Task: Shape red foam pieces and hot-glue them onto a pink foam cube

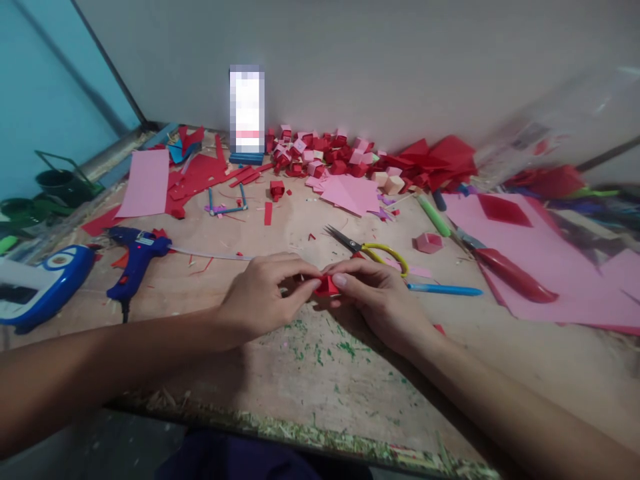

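My left hand and my right hand meet at the middle of the wooden table. Both pinch a small folded red paper piece between thumbs and fingertips. The piece is mostly hidden by my fingers. Just behind my right hand lie scissors with yellow handles, blades pointing left. A blue pen lies to the right of my right hand.
A blue glue gun lies at left, beside a blue-white device. A pile of small red and pink paper cubes sits at the back. Pink sheets, a red-handled knife, a green marker and a pink box lie right.
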Action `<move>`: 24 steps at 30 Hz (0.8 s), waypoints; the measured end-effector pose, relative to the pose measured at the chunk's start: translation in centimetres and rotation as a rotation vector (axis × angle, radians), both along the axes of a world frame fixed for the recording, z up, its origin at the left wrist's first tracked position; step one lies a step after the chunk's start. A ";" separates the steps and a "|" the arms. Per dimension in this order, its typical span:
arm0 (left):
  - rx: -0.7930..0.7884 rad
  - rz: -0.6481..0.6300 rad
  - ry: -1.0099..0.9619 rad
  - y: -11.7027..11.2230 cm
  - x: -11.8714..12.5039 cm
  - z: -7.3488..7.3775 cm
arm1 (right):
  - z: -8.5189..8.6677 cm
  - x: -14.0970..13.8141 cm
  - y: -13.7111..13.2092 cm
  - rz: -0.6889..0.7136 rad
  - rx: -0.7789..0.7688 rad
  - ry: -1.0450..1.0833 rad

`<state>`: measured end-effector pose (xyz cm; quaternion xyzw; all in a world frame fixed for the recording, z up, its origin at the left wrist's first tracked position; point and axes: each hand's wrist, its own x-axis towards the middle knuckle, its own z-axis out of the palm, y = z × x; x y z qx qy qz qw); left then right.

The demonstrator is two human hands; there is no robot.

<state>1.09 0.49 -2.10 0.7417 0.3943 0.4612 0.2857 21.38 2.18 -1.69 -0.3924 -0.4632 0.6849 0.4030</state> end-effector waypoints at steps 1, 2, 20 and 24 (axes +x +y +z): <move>0.002 0.008 0.006 0.0 0.0 -0.1 | 0.0 0.0 0.0 0.000 0.007 -0.014; 0.003 0.018 0.014 0.1 0.0 -0.1 | 0.0 0.1 0.1 -0.001 0.015 -0.033; 0.361 0.003 0.379 0.7 -0.6 -1.2 | 0.5 -0.1 -0.1 0.050 0.167 -0.193; 0.341 0.007 0.314 0.7 -0.7 -1.1 | 0.7 -0.2 -0.5 0.038 0.107 -0.216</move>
